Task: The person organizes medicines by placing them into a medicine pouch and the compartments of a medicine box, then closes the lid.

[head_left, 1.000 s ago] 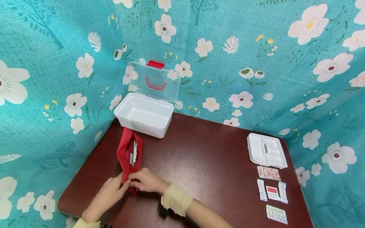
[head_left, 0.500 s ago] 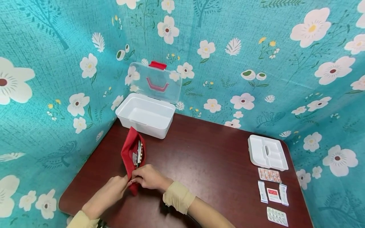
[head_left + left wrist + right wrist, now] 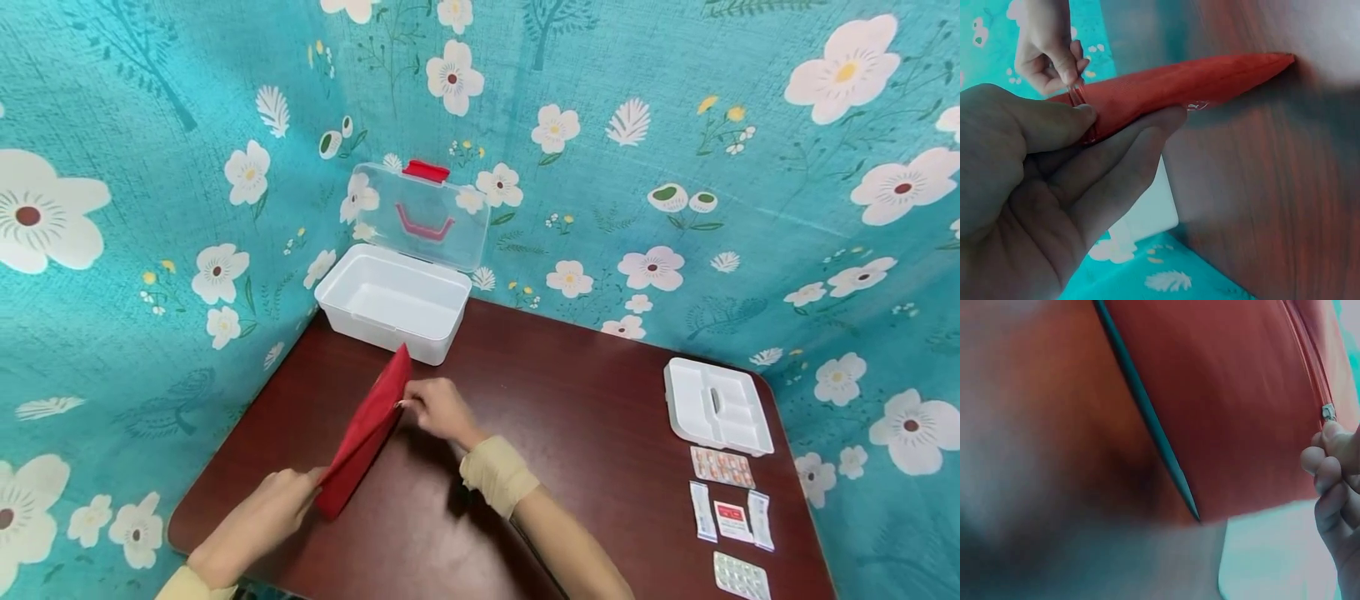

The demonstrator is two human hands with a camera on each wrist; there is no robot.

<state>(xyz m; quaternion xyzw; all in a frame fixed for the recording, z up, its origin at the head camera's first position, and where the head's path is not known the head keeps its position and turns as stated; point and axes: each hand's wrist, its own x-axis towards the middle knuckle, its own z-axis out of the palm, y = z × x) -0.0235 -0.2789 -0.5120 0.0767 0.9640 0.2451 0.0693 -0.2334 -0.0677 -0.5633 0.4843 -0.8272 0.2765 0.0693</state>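
Observation:
A red zippered pouch [image 3: 367, 437] stands slanted on edge over the table's left part. My left hand [image 3: 270, 512] pinches its near end between thumb and fingers, seen closely in the left wrist view. At the far end, my right hand [image 3: 444, 410] pinches the metal zipper pull [image 3: 1329, 412] with thumb and curled fingers. The zip line looks drawn together along the pouch's top, and the contents are hidden. Behind the pouch sits a white box [image 3: 393, 304] with its clear lid [image 3: 420, 212] raised.
At the table's right lie a white divided tray [image 3: 720, 408], an orange capsule blister pack [image 3: 722, 467], two slim white packets [image 3: 703, 511], a red-and-white packet [image 3: 732, 521] and a silver blister pack [image 3: 741, 575]. Flowered cloth [image 3: 570, 208] hangs behind the table [image 3: 570, 433].
My right hand has drawn the zipper pull away along the pouch to its far end. The gaping mouth has come together, hiding the items inside. My left hand has shifted slightly left.

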